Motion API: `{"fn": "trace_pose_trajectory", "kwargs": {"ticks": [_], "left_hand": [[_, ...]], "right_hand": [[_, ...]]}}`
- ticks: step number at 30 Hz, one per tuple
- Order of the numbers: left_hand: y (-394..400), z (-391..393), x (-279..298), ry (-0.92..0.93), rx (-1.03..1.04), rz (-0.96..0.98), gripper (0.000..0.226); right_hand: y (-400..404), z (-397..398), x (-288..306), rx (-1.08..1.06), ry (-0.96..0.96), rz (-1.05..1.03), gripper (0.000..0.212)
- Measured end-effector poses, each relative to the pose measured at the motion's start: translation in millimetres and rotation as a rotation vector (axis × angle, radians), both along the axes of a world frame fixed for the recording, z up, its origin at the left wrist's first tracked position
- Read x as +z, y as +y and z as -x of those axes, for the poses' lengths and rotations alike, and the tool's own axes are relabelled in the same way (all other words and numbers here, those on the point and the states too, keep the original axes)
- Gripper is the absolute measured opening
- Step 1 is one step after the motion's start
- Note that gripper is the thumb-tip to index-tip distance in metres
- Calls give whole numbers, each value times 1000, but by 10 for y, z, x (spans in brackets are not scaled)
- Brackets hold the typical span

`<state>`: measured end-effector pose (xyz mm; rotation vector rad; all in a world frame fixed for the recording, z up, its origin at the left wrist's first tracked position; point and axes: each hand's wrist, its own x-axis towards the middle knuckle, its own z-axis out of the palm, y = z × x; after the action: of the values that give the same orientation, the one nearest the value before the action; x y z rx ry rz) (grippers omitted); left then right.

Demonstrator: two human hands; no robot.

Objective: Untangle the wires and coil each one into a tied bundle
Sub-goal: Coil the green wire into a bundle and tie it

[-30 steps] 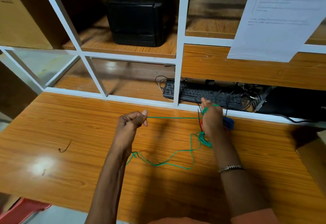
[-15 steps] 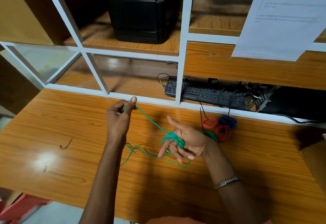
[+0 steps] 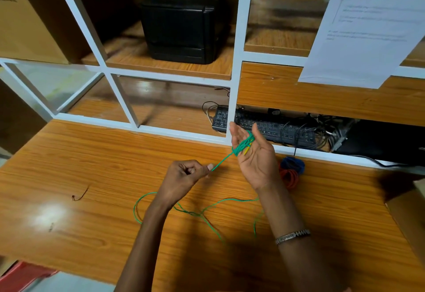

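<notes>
Right hand [image 3: 256, 160] raised palm-up above the desk [image 3: 92, 172], fingers straight and slightly spread, thin green wire [image 3: 241, 148] looped several turns around them; a short yellow bit shows within the loops. Left hand [image 3: 184, 176], lower and to the left of it, curled into a loose fist, thumb and forefinger pinching the same green wire, which runs taut and straight between the two hands. The slack lies on the desk nearer the person, beneath both forearms, in loose open curves with one small twisted crossing. Just right of the right hand, on the desk, two finished round coils lie touching: an orange coil [image 3: 291, 177] and a blue coil [image 3: 293, 165] just beyond it. Metal link bracelet [image 3: 293, 236] on the right wrist. Desk surface is glossy orange-brown wood-grain laminate, with a bright glare patch far left of the left hand and a small curved dark wire scrap [image 3: 79, 196] beside it. Beyond the hands, a white-painted frame [image 3: 236, 61] divides wood-grain shelves into compartments. Compartment straight beyond the right hand holds a black keyboard [image 3: 264, 126] and a tangle of black cables [image 3: 317, 135]. Upper compartment beyond the left hand holds a boxy black plastic device [image 3: 184, 22]. Cardboard box [image 3: 23, 20] in the far left compartment. White printed sheet [image 3: 368, 25] hangs over the shelf front, up right; print too blurred to read.
</notes>
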<state>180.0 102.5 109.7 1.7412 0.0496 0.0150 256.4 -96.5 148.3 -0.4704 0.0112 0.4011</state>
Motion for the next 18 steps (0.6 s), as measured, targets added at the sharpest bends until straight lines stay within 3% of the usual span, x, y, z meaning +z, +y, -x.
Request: {"fn": "trace_pose_trajectory", "kwargs": {"ticks": [2, 4, 7, 9, 12, 14, 18], "left_hand": [[16, 6, -25, -2, -24, -30, 31], [48, 8, -59, -37, -4, -39, 35], [56, -12, -30, -101, 48, -43, 40], [64, -35, -5, -123, 69, -61, 36], [86, -17, 22, -150, 55, -101, 28], [94, 21, 25, -179, 40, -152, 25], [111, 38, 64, -241, 44, -206, 29]], "right_hand": [[39, -11, -53, -33, -82, 230, 42], [85, 2, -151, -7, -161, 606, 27], [161, 128, -229, 328, -267, 1115, 40], [223, 248, -164, 576, -283, 1143, 43], [263, 298, -87, 831, -293, 1093, 96], [239, 259, -90, 957, -322, 1045, 118], [127, 206, -88, 1121, -291, 703, 114]]}}
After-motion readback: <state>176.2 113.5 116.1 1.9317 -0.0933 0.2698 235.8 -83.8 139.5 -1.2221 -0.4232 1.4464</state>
